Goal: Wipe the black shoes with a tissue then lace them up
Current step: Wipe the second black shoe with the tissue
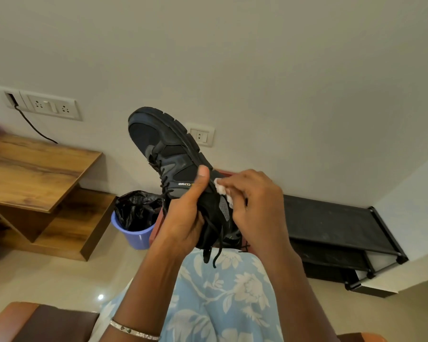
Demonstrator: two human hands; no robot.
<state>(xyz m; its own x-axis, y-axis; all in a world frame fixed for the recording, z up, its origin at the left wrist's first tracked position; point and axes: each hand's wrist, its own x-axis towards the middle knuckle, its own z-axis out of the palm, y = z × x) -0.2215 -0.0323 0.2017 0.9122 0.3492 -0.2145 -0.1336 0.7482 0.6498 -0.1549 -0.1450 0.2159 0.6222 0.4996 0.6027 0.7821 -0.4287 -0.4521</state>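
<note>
Holds the black sneaker (168, 154) up in the air above the lap, toe tipped up and away toward the wall, sole turned right. Clamps it at the collar with the left hand (183, 218) — thumb laid flat along the side panel, other fingers wrapped round the far side, mostly hidden. Pinches a white tissue (221, 191) in the right hand (252, 201), fingers bunched together, pressing it to the sneaker's side near the heel. Lets the laces (215, 243) dangle loose over a blue floral garment (220, 292). Wears a silver bangle (134, 330) on the left wrist. Faces a wall — lilac bin (134, 233) with black liner beside a wooden desk (30, 169), black shoe rack (331, 223) at right.
</note>
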